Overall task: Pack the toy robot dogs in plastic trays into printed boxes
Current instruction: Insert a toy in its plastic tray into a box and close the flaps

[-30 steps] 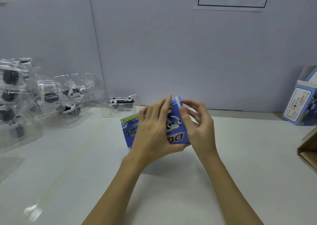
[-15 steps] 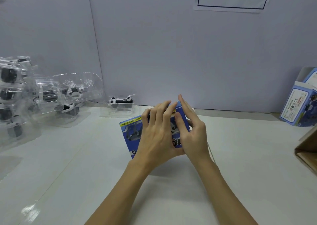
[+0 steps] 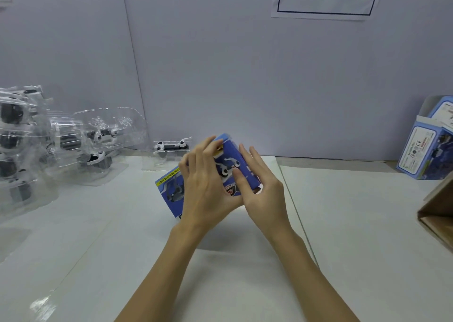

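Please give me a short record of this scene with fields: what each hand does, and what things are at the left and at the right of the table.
left hand: holds the blue box from the front
right hand: fingers straight, pressing the box's right end
box: tilted, held just above the table
left side: trays with toy dogs, piled
right side: open printed box; cardboard carton at the edge

A blue printed box (image 3: 229,172) with a robot dog picture sits tilted mid-table – toy dogs in clear trays (image 3: 93,150) wait far left.
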